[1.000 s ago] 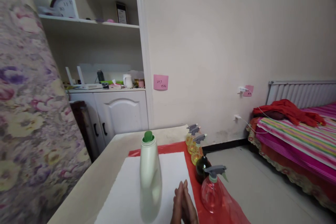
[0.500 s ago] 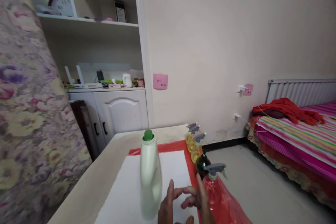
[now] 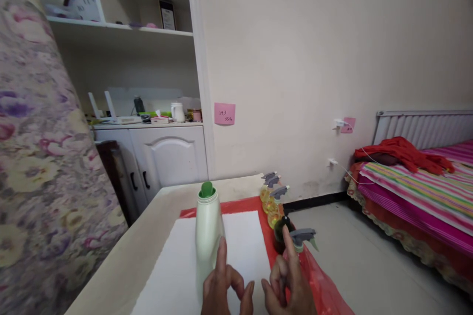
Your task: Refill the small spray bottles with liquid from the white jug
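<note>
My left hand (image 3: 224,285) is in front of the pale green bottle (image 3: 206,241), covering part of its right side. Its index finger points up, the thumb stands apart, and nothing is held. The bottle stands upright and uncapped, with a green piece (image 3: 207,188) in its neck. To the right, my right hand (image 3: 290,280) also has a raised index finger and loosely curled others, with no object in it. It partly hides a spray bottle with a grey trigger head (image 3: 303,235) and a dark round bottle (image 3: 280,236). Both hands hover over white paper (image 3: 244,231).
Several yellow spray bottles (image 3: 274,214) line the table's right side. Red plastic sheeting (image 3: 325,288) hangs over that edge. The cream tabletop (image 3: 125,256) extends left toward a floral curtain (image 3: 44,157). A white cabinet (image 3: 170,157) stands behind, and a bed (image 3: 414,197) is at far right.
My hands have moved apart: the left went leftward across the bottle, the right slightly rightward. The fingertips that were close together now have a wider gap. The bottles have stayed put.
</note>
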`<state>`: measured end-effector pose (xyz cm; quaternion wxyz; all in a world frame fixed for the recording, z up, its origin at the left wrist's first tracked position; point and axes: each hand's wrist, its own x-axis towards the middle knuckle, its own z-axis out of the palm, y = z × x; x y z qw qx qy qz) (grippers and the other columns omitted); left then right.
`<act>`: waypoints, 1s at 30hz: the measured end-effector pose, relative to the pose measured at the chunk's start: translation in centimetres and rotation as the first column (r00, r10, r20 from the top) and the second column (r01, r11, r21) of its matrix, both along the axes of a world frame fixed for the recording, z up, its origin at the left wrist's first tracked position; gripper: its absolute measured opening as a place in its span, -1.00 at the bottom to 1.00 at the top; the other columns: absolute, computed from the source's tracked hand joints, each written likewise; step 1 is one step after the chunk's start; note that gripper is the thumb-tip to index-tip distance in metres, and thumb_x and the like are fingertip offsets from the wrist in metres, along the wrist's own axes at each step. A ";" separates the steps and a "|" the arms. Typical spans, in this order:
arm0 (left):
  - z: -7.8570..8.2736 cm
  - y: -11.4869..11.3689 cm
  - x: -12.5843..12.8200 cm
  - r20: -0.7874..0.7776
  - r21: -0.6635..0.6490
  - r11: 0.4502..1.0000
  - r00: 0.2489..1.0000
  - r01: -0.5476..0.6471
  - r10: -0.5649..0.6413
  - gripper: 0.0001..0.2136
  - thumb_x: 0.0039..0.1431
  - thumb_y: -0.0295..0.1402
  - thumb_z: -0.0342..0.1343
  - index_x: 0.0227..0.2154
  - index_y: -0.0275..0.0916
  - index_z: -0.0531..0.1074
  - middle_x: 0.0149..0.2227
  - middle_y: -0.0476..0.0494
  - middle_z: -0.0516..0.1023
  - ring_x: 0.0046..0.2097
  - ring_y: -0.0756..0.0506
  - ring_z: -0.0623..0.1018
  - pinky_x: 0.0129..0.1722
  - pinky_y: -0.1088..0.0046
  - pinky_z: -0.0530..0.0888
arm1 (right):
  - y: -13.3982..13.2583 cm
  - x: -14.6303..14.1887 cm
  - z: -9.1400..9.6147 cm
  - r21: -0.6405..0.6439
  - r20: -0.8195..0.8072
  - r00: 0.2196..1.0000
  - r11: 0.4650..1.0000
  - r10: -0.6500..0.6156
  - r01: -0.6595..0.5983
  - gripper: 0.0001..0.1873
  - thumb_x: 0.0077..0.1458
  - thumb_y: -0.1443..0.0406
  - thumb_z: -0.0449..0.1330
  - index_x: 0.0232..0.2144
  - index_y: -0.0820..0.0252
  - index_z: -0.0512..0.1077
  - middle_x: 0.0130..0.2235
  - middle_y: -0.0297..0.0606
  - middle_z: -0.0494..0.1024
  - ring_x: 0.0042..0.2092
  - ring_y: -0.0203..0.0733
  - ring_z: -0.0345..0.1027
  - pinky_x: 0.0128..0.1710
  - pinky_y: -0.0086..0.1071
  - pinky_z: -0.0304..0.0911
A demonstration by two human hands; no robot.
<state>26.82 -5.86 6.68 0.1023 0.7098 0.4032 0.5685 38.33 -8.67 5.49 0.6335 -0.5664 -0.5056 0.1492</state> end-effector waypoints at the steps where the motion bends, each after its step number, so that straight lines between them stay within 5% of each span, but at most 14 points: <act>1: 0.1 0.1 0.0 0.001 -0.003 1.000 1.000 -0.003 0.003 -0.36 0.26 -0.20 -0.07 0.33 -0.10 -0.18 -0.60 0.20 0.30 -0.55 -0.06 0.43 -0.17 0.28 0.41 | 0.0 0.1 0.1 -0.003 0.017 1.000 1.000 -0.007 0.007 -0.04 -0.01 0.36 0.05 0.33 0.17 -0.38 -0.61 -0.55 0.17 -0.65 -0.33 -0.03 -0.65 -0.46 0.01; 17: 0.8 0.4 0.3 -0.064 -0.069 0.995 0.995 0.078 -0.082 -0.31 0.26 -0.22 -0.10 0.34 -0.25 -0.30 -0.60 0.19 0.31 -0.52 -0.08 0.45 -0.12 0.23 0.42 | -0.2 1.4 1.9 -0.095 0.133 0.991 0.995 0.019 -0.007 0.08 -0.13 0.48 0.04 0.32 0.16 -0.49 -0.61 -0.58 0.22 -0.62 -0.30 0.17 -0.51 -0.41 0.20; 23: 0.5 0.6 0.4 -0.038 -0.077 0.996 0.998 0.049 -0.052 -0.30 0.23 -0.25 -0.08 0.34 -0.21 -0.28 -0.61 0.20 0.29 -0.55 -0.07 0.45 -0.17 0.27 0.44 | -0.2 1.7 1.7 -0.094 0.141 0.990 0.996 0.021 -0.008 0.07 -0.12 0.49 0.03 0.32 0.12 -0.49 -0.60 -0.62 0.23 -0.61 -0.32 0.20 -0.16 -0.22 0.30; 30: 0.7 0.4 0.3 -0.034 -0.115 0.992 0.998 0.046 -0.051 -0.27 0.19 -0.29 -0.05 0.34 -0.22 -0.27 -0.61 0.20 0.31 -0.52 -0.08 0.47 -0.16 0.25 0.44 | -0.3 1.7 2.1 -0.161 0.126 0.991 0.987 0.034 -0.013 0.07 -0.10 0.47 0.05 0.32 0.10 -0.51 -0.59 -0.59 0.25 -0.58 -0.30 0.22 -0.40 -0.37 0.24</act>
